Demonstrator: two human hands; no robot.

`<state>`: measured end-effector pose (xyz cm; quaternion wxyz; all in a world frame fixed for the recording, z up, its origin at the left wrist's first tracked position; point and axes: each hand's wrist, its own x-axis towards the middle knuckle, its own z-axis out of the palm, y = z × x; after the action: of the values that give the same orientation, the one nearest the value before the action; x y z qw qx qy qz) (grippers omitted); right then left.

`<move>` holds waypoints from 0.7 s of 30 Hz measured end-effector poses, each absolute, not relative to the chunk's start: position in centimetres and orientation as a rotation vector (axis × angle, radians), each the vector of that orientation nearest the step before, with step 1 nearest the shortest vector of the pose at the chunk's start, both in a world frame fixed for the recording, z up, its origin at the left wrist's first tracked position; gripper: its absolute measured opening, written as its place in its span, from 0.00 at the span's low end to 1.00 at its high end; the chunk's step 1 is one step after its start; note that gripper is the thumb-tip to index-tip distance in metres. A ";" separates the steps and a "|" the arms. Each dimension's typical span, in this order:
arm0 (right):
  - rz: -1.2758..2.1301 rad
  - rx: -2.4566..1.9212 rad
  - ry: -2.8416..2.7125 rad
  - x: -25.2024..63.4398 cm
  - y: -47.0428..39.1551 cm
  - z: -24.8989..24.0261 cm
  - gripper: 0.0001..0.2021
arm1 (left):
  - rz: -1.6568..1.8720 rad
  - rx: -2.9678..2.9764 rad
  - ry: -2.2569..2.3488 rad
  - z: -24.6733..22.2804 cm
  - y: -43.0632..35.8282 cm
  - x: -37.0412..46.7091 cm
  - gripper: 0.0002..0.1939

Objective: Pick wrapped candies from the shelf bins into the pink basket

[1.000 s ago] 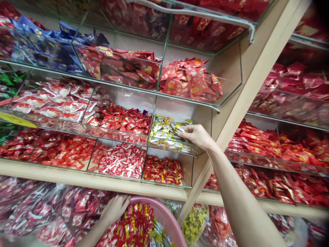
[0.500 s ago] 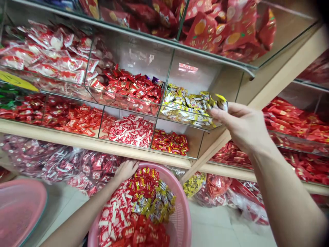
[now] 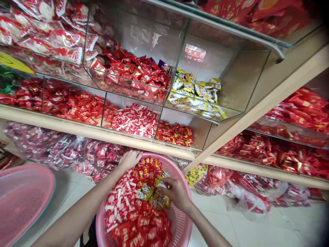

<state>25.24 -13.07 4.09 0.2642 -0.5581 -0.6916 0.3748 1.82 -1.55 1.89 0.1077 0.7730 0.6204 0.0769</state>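
Observation:
A pink plastic basket stands below the shelf, holding several kinds of wrapped candies. My left hand is closed over its far-left rim. Inside the basket, my right hand is low over the yellow-wrapped candies, its fingers curled around some of them; the palm side is partly hidden. Red-and-white candies lie on the left of the basket, red candies nearest me, and red-and-yellow candies at the far side.
Above the basket, a glass-divided shelf holds a bin of yellow-wrapped candies and bins of red candies. Another pink basket is at the left. Bagged candies sit on the floor under the wooden shelf edge.
My right hand has moved down from the upper yellow candy bin into the basket, with the yellow-wrapped candies it held. My left hand stays on the rim. The view has shifted closer to the shelf.

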 end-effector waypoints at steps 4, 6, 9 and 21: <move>0.870 -1.619 -1.990 24.0 -13.0 2.6 0.10 | 0.225 2.285 1.830 2.0 -1.6 1.8 0.27; 0.822 -1.644 -2.022 23.4 -12.9 2.4 0.11 | 0.225 2.289 1.830 2.1 -1.6 1.8 0.27; 0.756 -1.666 -2.075 22.6 -12.8 2.1 0.11 | 0.225 2.294 1.831 2.1 -1.6 1.8 0.27; 0.750 -1.611 -2.154 21.7 -12.7 1.0 0.12 | 0.221 2.298 1.837 2.0 -1.7 1.8 0.27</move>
<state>21.69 -12.74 1.02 0.1736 -0.5680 -0.7598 0.2646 1.77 -1.67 1.98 0.0957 0.7754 0.6197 0.0747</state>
